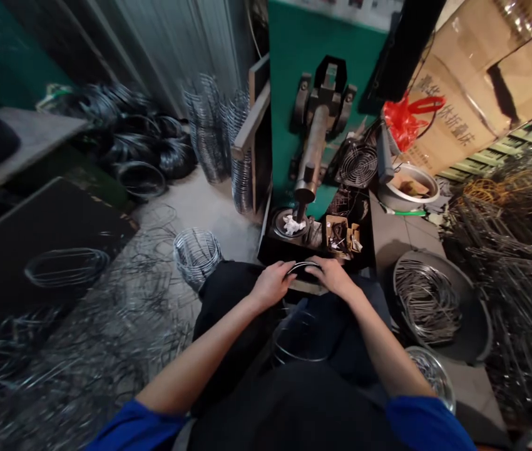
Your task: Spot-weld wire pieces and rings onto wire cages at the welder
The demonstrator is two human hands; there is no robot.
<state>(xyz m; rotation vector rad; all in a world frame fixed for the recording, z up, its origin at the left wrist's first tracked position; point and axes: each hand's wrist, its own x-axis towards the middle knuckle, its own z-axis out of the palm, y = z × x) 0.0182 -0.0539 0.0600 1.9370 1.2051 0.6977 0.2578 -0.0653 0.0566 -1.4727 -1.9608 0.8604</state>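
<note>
My left hand (pixel 270 286) and my right hand (pixel 335 277) are side by side above my lap, fingers closed on a curved metal wire (pixel 304 264). The wire arches between them and looks like part of a ring; whether it is one strand or more I cannot tell. Lower down, a thin wire loop (pixel 300 361) shows against my dark apron, and its link to the held wire is unclear. Just beyond my hands stands a green machine (pixel 289 69) with a thick metal arm (pixel 313 147) pointing down at a round base (pixel 289 222) with crumpled white material on it.
Stacked wire rings (pixel 197 254) stand by my left knee, with taller stacks (pixel 207 134) behind. Loose wire (pixel 120 319) litters the floor. On the right are a basin of bent wire pieces (pixel 428 297), a metal bowl (pixel 435 376), a wire heap (pixel 519 269) and cardboard (pixel 482 75).
</note>
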